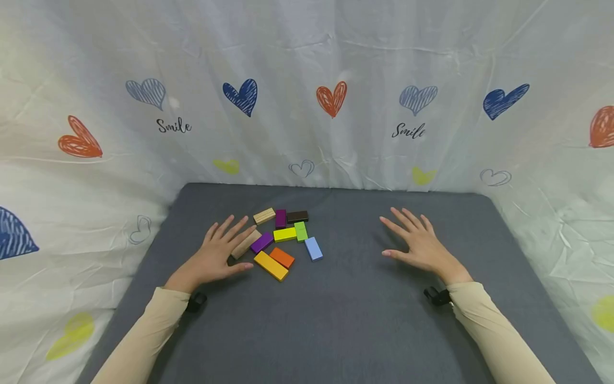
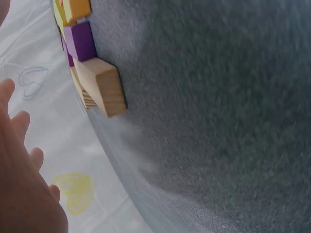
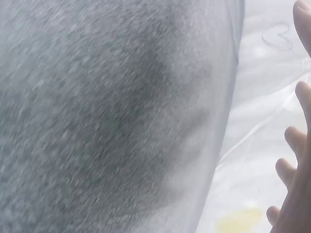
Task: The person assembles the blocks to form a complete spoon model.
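Several coloured wooden blocks lie in a loose cluster left of the middle of the grey table. My left hand (image 1: 216,257), fingers spread, hovers at the cluster's left side and partly covers a plain wood block (image 1: 247,245). Near its thumb lie a yellow-orange block (image 1: 271,266) and an orange block (image 1: 282,257). Next to the plain block sits a purple block (image 1: 261,242), also visible in the left wrist view (image 2: 81,41). Farther right are a yellow block (image 1: 285,234), a green block (image 1: 300,232) and a blue block (image 1: 314,249). My right hand (image 1: 422,248) is held over bare table, fingers spread, holding nothing.
At the cluster's far side lie a striped wood block (image 1: 264,216), a dark purple block (image 1: 280,219) and a dark brown block (image 1: 297,216). The grey tabletop (image 1: 345,325) ends against a white curtain (image 1: 288,48) printed with hearts, which also hangs at both sides.
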The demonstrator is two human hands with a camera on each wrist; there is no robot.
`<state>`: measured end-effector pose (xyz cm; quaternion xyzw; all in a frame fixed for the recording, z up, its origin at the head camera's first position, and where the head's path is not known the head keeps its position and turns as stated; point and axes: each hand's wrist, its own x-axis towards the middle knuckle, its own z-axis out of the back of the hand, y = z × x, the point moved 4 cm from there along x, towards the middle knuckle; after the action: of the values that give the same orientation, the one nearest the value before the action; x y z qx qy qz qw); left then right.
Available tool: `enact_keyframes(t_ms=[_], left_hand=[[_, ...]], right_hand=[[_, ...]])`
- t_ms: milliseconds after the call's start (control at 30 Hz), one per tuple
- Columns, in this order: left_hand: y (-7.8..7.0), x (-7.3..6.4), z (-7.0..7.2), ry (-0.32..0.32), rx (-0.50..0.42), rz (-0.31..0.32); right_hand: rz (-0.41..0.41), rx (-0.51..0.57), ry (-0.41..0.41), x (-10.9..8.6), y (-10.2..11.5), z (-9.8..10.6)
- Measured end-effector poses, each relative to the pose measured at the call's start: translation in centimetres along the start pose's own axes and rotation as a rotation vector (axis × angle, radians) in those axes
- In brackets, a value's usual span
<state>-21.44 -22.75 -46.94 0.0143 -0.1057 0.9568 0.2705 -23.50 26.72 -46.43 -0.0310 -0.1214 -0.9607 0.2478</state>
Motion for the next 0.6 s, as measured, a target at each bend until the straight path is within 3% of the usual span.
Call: enact_keyframes(t_ms=[600], left_hand=[[-2.7,-0.4,-0.4,0.017,-0.041,-0.022]], right_hand=[[0.091,0.072,0.005,4.0,3.3,-0.2]])
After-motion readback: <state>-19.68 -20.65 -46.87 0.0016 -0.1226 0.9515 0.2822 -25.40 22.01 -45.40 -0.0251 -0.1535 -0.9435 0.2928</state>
